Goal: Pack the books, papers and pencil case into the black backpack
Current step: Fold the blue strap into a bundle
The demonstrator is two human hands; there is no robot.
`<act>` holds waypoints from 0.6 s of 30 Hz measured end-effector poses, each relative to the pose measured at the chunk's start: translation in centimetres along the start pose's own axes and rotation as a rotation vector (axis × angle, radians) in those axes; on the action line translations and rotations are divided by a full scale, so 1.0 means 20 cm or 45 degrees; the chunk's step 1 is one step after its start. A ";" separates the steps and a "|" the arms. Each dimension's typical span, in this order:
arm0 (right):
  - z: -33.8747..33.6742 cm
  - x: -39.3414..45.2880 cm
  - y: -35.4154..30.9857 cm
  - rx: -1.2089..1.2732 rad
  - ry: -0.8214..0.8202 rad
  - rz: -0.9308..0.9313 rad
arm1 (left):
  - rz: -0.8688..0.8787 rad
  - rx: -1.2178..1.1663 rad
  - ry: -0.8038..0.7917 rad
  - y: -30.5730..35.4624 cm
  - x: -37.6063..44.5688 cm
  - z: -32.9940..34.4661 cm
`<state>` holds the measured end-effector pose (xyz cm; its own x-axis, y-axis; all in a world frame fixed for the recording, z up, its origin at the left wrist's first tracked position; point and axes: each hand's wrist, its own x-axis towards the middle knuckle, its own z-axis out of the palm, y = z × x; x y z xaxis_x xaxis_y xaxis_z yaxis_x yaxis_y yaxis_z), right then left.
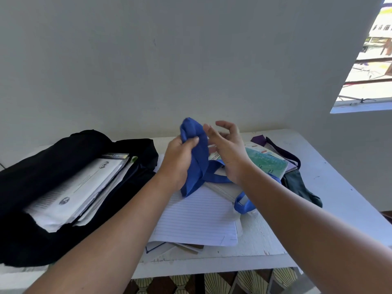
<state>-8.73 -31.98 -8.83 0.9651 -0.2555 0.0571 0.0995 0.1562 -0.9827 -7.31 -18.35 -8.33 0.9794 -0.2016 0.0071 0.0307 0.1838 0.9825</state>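
Observation:
The black backpack (pixel 31 172) lies open on the left of the white table (pixel 318 177), with a stack of printed papers and books (pixel 78 189) inside its mouth. My left hand (pixel 180 164) is shut on a blue cloth bag (pixel 196 158), held above the table's middle. Its blue straps (pixel 244 203) trail down to the right. My right hand (pixel 228 149) hovers just right of the cloth with fingers spread, holding nothing. Under the hands lies a lined sheet (pixel 197 219) on top of more books. A green-covered book (pixel 268 162) rests behind my right wrist.
A dark bag with a purple strap (pixel 297 179) lies at the table's right. The wall stands right behind the table. A window (pixel 371 60) opens at the upper right. Patterned floor tiles (pixel 222 281) show below the table's front edge.

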 end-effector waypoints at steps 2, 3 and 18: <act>-0.03 -0.01 0.03 -0.127 -0.184 0.020 | -0.061 -0.231 0.148 0.05 0.02 0.00; -0.03 -0.02 0.06 -0.147 -0.319 0.039 | -0.099 -0.361 0.178 0.08 0.02 0.00; 0.10 -0.04 0.02 -0.735 -0.458 -0.270 | -0.455 -0.585 -0.316 0.04 -0.07 -0.15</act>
<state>-9.03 -29.72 -8.95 0.9692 0.1220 0.2141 0.2459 -0.4180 -0.8745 -8.05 -15.09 -8.20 0.8192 -0.5339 -0.2096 0.4838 0.4468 0.7525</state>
